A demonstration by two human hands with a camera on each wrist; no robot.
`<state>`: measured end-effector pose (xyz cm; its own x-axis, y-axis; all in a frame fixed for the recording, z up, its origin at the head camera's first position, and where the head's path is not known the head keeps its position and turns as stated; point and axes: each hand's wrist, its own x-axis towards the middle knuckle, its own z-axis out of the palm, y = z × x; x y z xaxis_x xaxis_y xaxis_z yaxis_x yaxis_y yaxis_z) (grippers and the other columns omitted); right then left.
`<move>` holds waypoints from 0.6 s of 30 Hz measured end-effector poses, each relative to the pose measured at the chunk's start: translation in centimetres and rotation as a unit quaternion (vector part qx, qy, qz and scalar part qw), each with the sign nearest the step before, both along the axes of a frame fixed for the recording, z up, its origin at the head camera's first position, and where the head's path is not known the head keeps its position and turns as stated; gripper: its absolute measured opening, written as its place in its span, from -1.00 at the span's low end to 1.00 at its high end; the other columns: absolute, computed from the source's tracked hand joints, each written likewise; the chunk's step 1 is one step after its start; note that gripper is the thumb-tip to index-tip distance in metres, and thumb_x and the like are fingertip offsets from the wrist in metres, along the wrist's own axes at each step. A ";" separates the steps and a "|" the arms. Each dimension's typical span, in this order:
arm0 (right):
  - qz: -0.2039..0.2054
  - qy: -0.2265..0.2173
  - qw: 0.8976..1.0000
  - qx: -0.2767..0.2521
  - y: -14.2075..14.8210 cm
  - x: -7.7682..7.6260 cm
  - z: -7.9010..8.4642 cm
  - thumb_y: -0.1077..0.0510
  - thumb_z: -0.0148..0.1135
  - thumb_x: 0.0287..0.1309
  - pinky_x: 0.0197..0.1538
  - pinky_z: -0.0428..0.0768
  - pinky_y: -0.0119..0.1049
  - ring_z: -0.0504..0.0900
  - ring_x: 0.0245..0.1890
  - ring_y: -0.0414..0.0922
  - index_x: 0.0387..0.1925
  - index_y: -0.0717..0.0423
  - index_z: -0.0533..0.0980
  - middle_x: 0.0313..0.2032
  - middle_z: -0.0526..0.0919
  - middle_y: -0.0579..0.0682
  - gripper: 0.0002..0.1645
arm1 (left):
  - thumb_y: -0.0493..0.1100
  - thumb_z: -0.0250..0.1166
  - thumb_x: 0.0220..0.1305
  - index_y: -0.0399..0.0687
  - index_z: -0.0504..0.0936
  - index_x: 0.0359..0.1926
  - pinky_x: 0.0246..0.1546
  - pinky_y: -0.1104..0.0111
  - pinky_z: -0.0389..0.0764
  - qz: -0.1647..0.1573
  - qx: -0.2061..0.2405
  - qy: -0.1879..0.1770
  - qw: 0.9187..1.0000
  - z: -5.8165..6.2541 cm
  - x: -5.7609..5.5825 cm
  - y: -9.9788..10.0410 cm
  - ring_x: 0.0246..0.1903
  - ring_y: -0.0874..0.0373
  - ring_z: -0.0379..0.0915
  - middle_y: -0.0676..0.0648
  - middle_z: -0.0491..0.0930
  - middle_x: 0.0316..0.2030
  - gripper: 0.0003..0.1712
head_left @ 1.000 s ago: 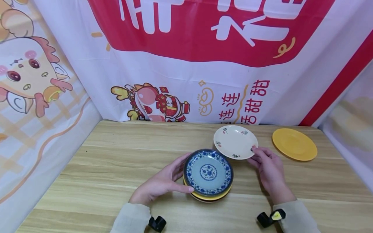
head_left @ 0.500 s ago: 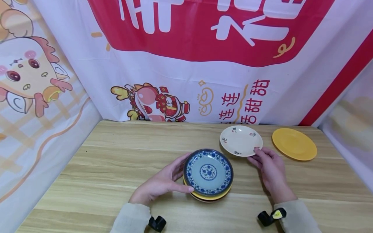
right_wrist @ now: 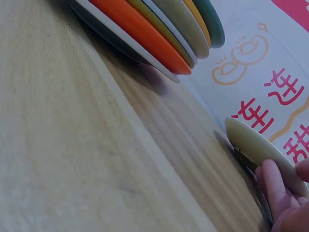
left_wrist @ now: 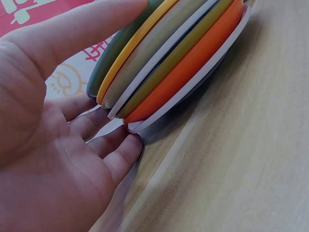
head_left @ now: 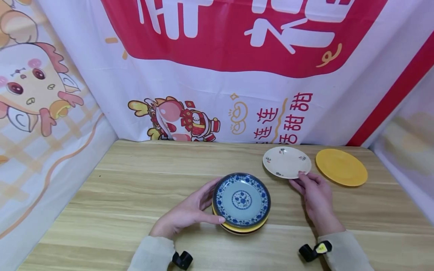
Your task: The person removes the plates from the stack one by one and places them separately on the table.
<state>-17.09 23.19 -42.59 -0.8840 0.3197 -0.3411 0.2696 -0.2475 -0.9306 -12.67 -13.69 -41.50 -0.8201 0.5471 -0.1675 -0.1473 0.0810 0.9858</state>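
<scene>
A stack of plates [head_left: 242, 203] sits on the wooden table, its top plate pale blue with a blue floral rim. From the side, the stack [left_wrist: 183, 63] shows yellow, beige, white, olive and orange edges. My left hand [head_left: 190, 213] holds the stack's left side, thumb along the front rim and fingers around the back left. My right hand [head_left: 316, 195] pinches the near right rim of a white plate [head_left: 286, 162] with small printed motifs, thumb on top and fingers beneath. In the right wrist view that plate [right_wrist: 260, 147] is tilted, its near edge raised off the table.
A plain yellow plate [head_left: 341, 167] lies at the back right, just right of the white plate. The wooden table [head_left: 135, 188] ends at a printed cloth [head_left: 237, 113] behind, with more cloth [head_left: 51, 150] along the left side.
My right hand has drawn the white plate to the right, away from the stack and closer to the yellow plate. My left hand and the stack have stayed in place.
</scene>
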 end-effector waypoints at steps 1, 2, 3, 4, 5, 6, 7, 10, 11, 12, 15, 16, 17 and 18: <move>-0.002 -0.001 1.000 -0.001 0.0 0.0 0.0 0.07 0.17 0.61 0.21 0.77 -0.36 0.73 0.07 -0.33 0.46 0.09 0.28 0.25 0.51 -0.06 -0.45 | -0.28 0.63 0.15 0.27 0.09 0.72 0.75 -0.03 0.01 0.000 0.001 -0.002 1.000 0.0 0.0 0.0 0.72 -0.19 -0.08 -0.03 0.07 0.72 0.26; -0.002 -0.003 1.000 -0.001 0.1 -0.1 0.0 0.07 0.16 0.61 0.21 0.76 -0.37 0.72 0.09 -0.33 0.49 0.10 0.26 0.25 0.51 -0.07 -0.42 | -0.28 0.63 0.16 0.27 0.10 0.72 0.75 -0.03 0.01 0.000 0.002 -0.003 1.000 -0.1 0.0 -0.1 0.72 -0.19 -0.08 -0.03 0.08 0.72 0.26; -0.003 -0.004 1.000 -0.003 0.1 -0.1 0.0 0.07 0.16 0.61 0.21 0.76 -0.37 0.72 0.09 -0.32 0.51 0.11 0.24 0.24 0.51 -0.08 -0.39 | -0.28 0.63 0.16 0.28 0.10 0.71 0.75 -0.02 0.01 0.000 0.002 -0.004 1.000 -0.1 0.0 -0.1 0.72 -0.19 -0.08 -0.03 0.08 0.72 0.25; -0.002 -0.005 1.000 -0.003 0.1 -0.1 0.0 0.07 0.16 0.61 0.21 0.76 -0.38 0.72 0.10 -0.33 0.52 0.11 0.24 0.22 0.51 -0.10 -0.38 | -0.28 0.63 0.16 0.28 0.10 0.71 0.75 -0.02 0.02 0.000 0.002 -0.005 1.000 -0.1 0.0 -0.1 0.72 -0.18 -0.07 -0.03 0.08 0.72 0.25; 0.001 -0.006 1.000 -0.004 0.2 -0.1 0.0 0.07 0.16 0.61 0.21 0.76 -0.38 0.71 0.09 -0.33 0.55 0.12 0.22 0.23 0.51 -0.09 -0.35 | -0.28 0.63 0.16 0.29 0.11 0.71 0.75 -0.02 0.02 0.001 0.003 -0.005 1.000 -0.1 0.0 -0.1 0.72 -0.18 -0.07 -0.02 0.08 0.72 0.25; 0.006 -0.007 1.000 -0.002 0.2 -0.2 0.0 0.07 0.16 0.61 0.22 0.75 -0.39 0.72 0.08 -0.35 0.58 0.14 0.20 0.25 0.50 -0.08 -0.32 | -0.27 0.63 0.16 0.29 0.11 0.71 0.75 -0.02 0.02 0.001 0.003 -0.005 1.000 -0.1 0.0 -0.1 0.72 -0.18 -0.07 -0.02 0.08 0.71 0.25; 0.011 -0.008 1.000 0.001 0.2 -0.2 -0.1 0.08 0.15 0.61 0.22 0.74 -0.40 0.72 0.07 -0.36 0.61 0.16 0.16 0.27 0.49 -0.05 -0.28 | -0.27 0.63 0.16 0.29 0.11 0.71 0.75 -0.02 0.02 0.001 0.003 -0.005 1.000 -0.1 0.0 -0.2 0.72 -0.18 -0.07 -0.02 0.09 0.71 0.24; 0.027 -0.019 0.999 0.014 0.4 -0.2 0.0 0.07 0.15 0.62 0.23 0.73 -0.42 0.74 0.00 -0.41 0.66 0.19 0.12 0.38 0.44 0.04 -0.22 | -0.28 0.63 0.16 0.29 0.11 0.71 0.75 -0.02 0.02 0.001 0.003 -0.003 1.000 -0.1 0.1 -0.2 0.72 -0.17 -0.07 -0.02 0.08 0.72 0.25; 0.032 -0.024 0.999 0.019 0.4 -0.2 0.0 0.07 0.15 0.62 0.23 0.72 -0.43 0.75 -0.03 -0.42 0.66 0.20 0.12 0.43 0.42 0.08 -0.22 | -0.28 0.63 0.16 0.29 0.11 0.71 0.75 -0.02 0.02 0.002 0.002 -0.002 1.000 -0.1 0.1 -0.2 0.72 -0.17 -0.07 -0.02 0.08 0.72 0.25; 0.037 -0.027 0.999 0.026 0.5 -0.2 0.0 0.07 0.15 0.62 0.22 0.73 -0.43 0.75 -0.05 -0.43 0.66 0.21 0.12 0.47 0.38 0.11 -0.21 | -0.28 0.63 0.16 0.29 0.11 0.71 0.75 -0.01 0.02 0.002 0.001 -0.001 1.000 0.0 0.1 -0.2 0.72 -0.17 -0.07 -0.01 0.08 0.72 0.25; 0.053 -0.039 0.997 0.048 0.9 -0.1 0.1 0.06 0.15 0.62 0.16 0.76 -0.43 0.79 -0.13 -0.44 0.66 0.21 0.15 0.55 0.31 0.19 -0.23 | -0.27 0.63 0.15 0.29 0.10 0.71 0.75 -0.02 0.01 0.003 -0.002 -0.001 1.000 0.0 0.2 -0.2 0.72 -0.17 -0.08 -0.01 0.07 0.72 0.25; 0.058 -0.041 0.996 0.054 1.0 0.0 0.2 0.06 0.15 0.62 0.13 0.77 -0.42 0.80 -0.16 -0.43 0.65 0.22 0.16 0.57 0.30 0.22 -0.23 | -0.27 0.63 0.16 0.30 0.10 0.71 0.75 -0.02 0.01 0.004 -0.003 -0.002 1.000 0.1 0.2 -0.2 0.72 -0.17 -0.08 -0.01 0.07 0.72 0.25; 0.062 -0.043 0.995 0.061 1.1 0.0 0.2 0.06 0.15 0.62 0.10 0.78 -0.42 0.81 -0.18 -0.41 0.65 0.24 0.18 0.57 0.30 0.24 -0.24 | -0.27 0.63 0.16 0.30 0.11 0.71 0.75 -0.03 0.01 0.004 -0.004 -0.002 1.000 0.1 0.2 -0.2 0.72 -0.17 -0.08 -0.01 0.07 0.72 0.25; 0.064 -0.045 0.995 0.067 1.1 0.0 0.2 0.07 0.16 0.62 0.08 0.79 -0.42 0.83 -0.19 -0.40 0.64 0.24 0.20 0.56 0.32 0.24 -0.25 | -0.26 0.63 0.16 0.30 0.11 0.71 0.75 -0.03 0.01 0.005 -0.005 -0.004 1.000 0.1 0.2 -0.2 0.72 -0.18 -0.08 -0.01 0.07 0.72 0.25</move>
<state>-17.09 24.32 -42.38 -0.8882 0.2539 -0.3830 0.3749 -0.0815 -0.9235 -12.45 -13.85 -41.38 -0.8243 0.5370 -0.1792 -0.1555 0.0897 0.9838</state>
